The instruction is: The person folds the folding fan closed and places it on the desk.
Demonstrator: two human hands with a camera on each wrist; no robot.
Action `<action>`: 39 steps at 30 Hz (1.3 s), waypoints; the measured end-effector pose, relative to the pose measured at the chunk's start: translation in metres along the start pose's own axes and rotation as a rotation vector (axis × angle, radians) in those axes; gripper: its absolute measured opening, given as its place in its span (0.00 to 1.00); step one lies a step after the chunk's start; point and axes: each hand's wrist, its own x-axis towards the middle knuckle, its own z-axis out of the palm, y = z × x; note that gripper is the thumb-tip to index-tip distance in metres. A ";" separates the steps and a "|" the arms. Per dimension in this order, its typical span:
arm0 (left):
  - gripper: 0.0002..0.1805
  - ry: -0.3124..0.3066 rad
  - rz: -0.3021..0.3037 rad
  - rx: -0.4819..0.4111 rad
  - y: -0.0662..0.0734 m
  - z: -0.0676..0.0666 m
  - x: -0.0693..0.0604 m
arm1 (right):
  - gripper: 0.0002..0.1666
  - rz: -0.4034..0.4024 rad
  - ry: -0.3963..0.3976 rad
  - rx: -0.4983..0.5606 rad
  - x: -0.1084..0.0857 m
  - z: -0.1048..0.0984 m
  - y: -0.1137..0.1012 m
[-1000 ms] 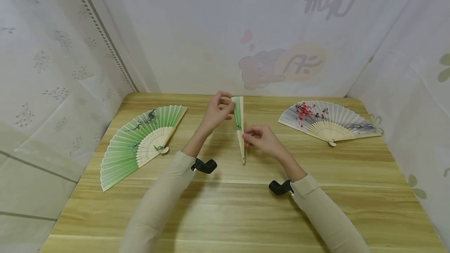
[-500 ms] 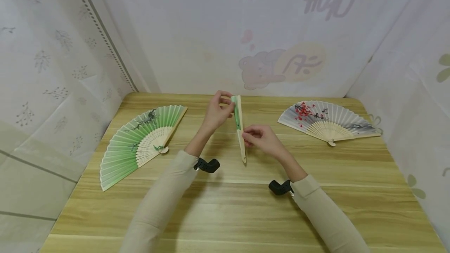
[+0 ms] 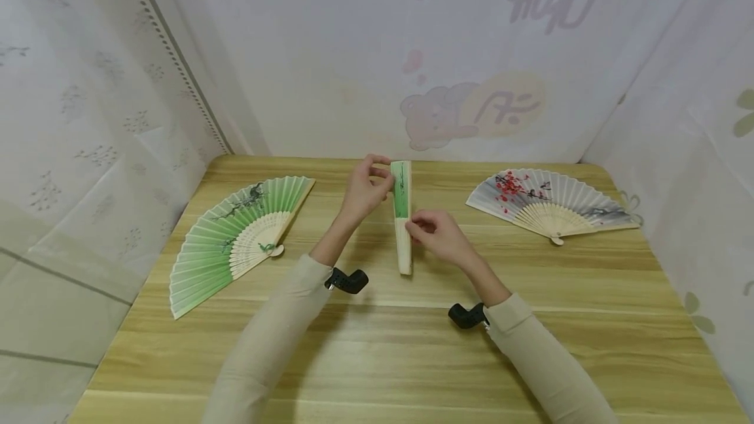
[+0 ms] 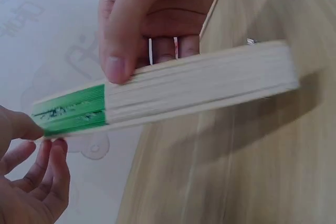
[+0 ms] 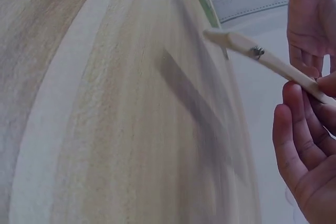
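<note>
A folded fan (image 3: 402,214) with green pleated cloth and pale ribs is held above the middle of the table, its pivot end toward the person. My left hand (image 3: 366,190) pinches its cloth end from the left. From the right, my right hand (image 3: 440,235) pinches the ribs near mid-length. The left wrist view shows the stacked rib edges of the fan (image 4: 199,85), with the right thumb on them by the cloth's edge. In the right wrist view the fan's pivot pin (image 5: 258,52) shows, pointing away from my right hand (image 5: 310,156).
An open green fan (image 3: 241,241) lies on the wooden table (image 3: 377,358) at the left. At the back right lies an open grey and white fan (image 3: 548,205) with red blossoms. Cloth curtains (image 3: 330,57) stand behind the table and at both sides.
The fan between my hands has turned about its length, so its pleated cloth and rib edges now face the head view more broadly. Both hands keep their hold and have barely moved.
</note>
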 end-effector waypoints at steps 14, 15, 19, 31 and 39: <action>0.24 -0.244 -0.085 -0.022 -0.022 0.004 -0.039 | 0.14 0.069 0.056 0.184 0.007 -0.007 0.014; 0.25 -0.248 -0.086 -0.017 -0.023 0.004 -0.042 | 0.14 0.073 0.057 0.191 0.007 -0.007 0.015; 0.26 -0.239 -0.092 -0.016 -0.027 0.006 -0.050 | 0.15 0.077 0.059 0.191 0.010 -0.005 0.018; 0.22 -0.143 -0.147 -0.031 -0.039 0.018 -0.048 | 0.17 0.139 0.149 0.095 0.009 -0.002 0.021; 0.22 -0.119 -0.151 -0.036 -0.043 0.023 -0.045 | 0.19 0.129 0.151 0.003 0.012 -0.003 0.028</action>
